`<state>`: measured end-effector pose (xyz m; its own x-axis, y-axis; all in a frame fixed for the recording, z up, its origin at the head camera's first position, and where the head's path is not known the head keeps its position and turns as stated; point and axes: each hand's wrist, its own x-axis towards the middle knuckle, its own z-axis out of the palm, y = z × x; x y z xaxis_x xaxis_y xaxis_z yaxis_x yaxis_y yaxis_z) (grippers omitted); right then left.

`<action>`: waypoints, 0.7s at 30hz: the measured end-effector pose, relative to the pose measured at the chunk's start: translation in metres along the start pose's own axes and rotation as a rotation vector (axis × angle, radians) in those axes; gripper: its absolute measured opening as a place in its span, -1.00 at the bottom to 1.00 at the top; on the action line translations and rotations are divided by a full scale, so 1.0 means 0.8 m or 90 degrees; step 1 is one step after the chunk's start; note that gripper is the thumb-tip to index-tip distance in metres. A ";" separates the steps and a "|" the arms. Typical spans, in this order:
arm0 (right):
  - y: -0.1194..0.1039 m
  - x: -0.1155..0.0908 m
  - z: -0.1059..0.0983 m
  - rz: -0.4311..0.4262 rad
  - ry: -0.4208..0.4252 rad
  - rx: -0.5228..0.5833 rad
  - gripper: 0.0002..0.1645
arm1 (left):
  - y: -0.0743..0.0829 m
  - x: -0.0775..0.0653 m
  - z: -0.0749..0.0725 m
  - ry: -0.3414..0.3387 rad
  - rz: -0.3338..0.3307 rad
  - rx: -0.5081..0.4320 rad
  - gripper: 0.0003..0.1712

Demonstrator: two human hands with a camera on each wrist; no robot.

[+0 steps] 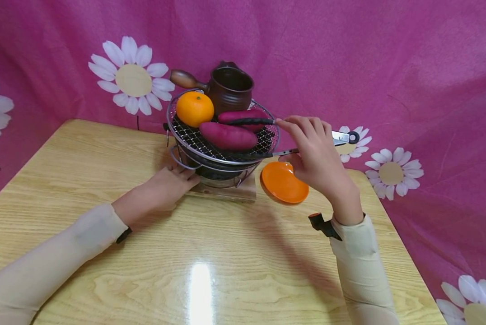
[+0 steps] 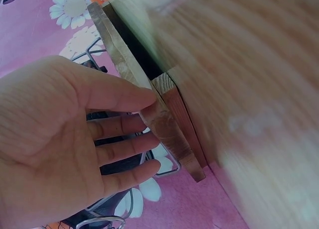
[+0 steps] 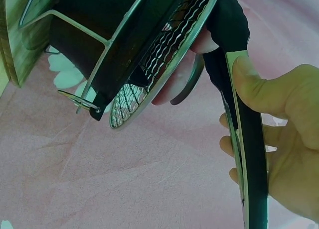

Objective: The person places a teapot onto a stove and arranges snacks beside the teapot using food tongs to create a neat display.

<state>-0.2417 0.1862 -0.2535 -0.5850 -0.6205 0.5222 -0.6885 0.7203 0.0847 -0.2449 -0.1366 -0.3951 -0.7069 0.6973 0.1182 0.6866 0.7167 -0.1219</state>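
Observation:
My right hand (image 1: 314,146) grips black-and-silver tongs (image 1: 342,138) over the right side of a round tabletop grill (image 1: 218,168). One tong arm lies behind the nearer purple sweet potato (image 1: 228,136), over the farther sweet potato (image 1: 239,116); the other arm passes in front of the nearer one. In the right wrist view, my thumb presses one tong handle (image 3: 251,154) and the fingers wrap behind. Down at the grill's left, my left hand (image 1: 171,185) touches the wooden board (image 1: 226,193) beneath it, thumb at the front edge, fingers fairly straight and spread.
On the grill mesh (image 1: 186,134) sit an orange mandarin (image 1: 195,109) and a dark brown pot (image 1: 231,92) with a side handle. An orange plate (image 1: 285,183) lies on the table (image 1: 145,271) to the right of the grill. A pink daisy-print curtain (image 1: 308,54) hangs behind.

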 end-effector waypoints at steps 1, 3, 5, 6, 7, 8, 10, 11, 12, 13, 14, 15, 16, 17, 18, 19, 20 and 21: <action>0.000 0.000 0.000 0.000 0.000 0.000 -0.26 | 0.000 0.000 0.000 0.001 0.000 0.000 -0.33; 0.001 0.000 0.001 -0.001 0.000 0.001 -0.26 | -0.001 0.000 0.001 0.001 -0.001 -0.002 -0.33; 0.001 0.000 0.001 -0.002 -0.001 0.001 -0.25 | -0.001 0.001 0.001 -0.001 -0.002 -0.003 -0.34; 0.001 0.000 0.001 -0.002 -0.001 0.002 -0.25 | -0.002 0.001 0.001 -0.003 -0.003 -0.003 -0.34; 0.001 0.001 0.000 -0.002 -0.002 0.002 -0.25 | -0.002 0.001 0.001 -0.004 -0.003 -0.004 -0.34; 0.001 0.001 0.000 -0.003 -0.003 0.002 -0.25 | -0.002 0.001 0.001 -0.005 -0.003 -0.005 -0.35; 0.001 0.001 -0.001 -0.004 -0.003 0.003 -0.25 | -0.002 0.001 0.000 -0.010 -0.004 -0.009 -0.34; 0.001 0.002 -0.002 -0.004 -0.003 0.003 -0.25 | -0.002 0.001 -0.001 -0.012 -0.004 -0.009 -0.34; 0.001 0.002 -0.002 -0.005 -0.003 0.003 -0.25 | -0.002 0.001 -0.001 -0.016 -0.005 -0.011 -0.33; 0.001 0.002 -0.002 -0.005 -0.003 0.003 -0.24 | -0.002 0.001 -0.001 -0.018 -0.005 -0.011 -0.34; 0.001 0.002 -0.002 -0.005 -0.003 0.004 -0.24 | -0.001 0.001 -0.001 -0.020 -0.006 -0.011 -0.34; 0.001 0.002 -0.003 -0.004 -0.004 0.004 -0.23 | -0.001 0.001 -0.001 -0.022 -0.007 -0.010 -0.35; 0.001 0.002 -0.003 -0.004 -0.004 0.005 -0.23 | -0.001 0.001 -0.001 -0.022 -0.008 -0.010 -0.36; 0.000 0.002 -0.003 -0.004 -0.004 0.005 -0.22 | -0.001 0.001 -0.001 -0.023 -0.009 -0.009 -0.38; 0.000 0.002 -0.003 -0.004 -0.004 0.005 -0.22 | -0.001 0.001 -0.001 -0.022 -0.010 -0.008 -0.39; 0.000 0.002 -0.003 -0.004 -0.004 0.006 -0.22 | 0.000 0.001 -0.001 -0.023 -0.011 -0.007 -0.40; 0.000 0.002 -0.003 -0.004 -0.005 0.006 -0.21 | 0.000 0.001 -0.001 -0.024 -0.013 -0.008 -0.41; 0.000 0.001 -0.003 -0.005 -0.005 0.007 -0.21 | 0.000 0.001 -0.001 -0.026 -0.014 -0.008 -0.42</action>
<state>-0.2411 0.1860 -0.2510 -0.5828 -0.6285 0.5151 -0.6977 0.7120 0.0794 -0.2453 -0.1360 -0.3941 -0.7280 0.6809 0.0804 0.6728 0.7320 -0.1073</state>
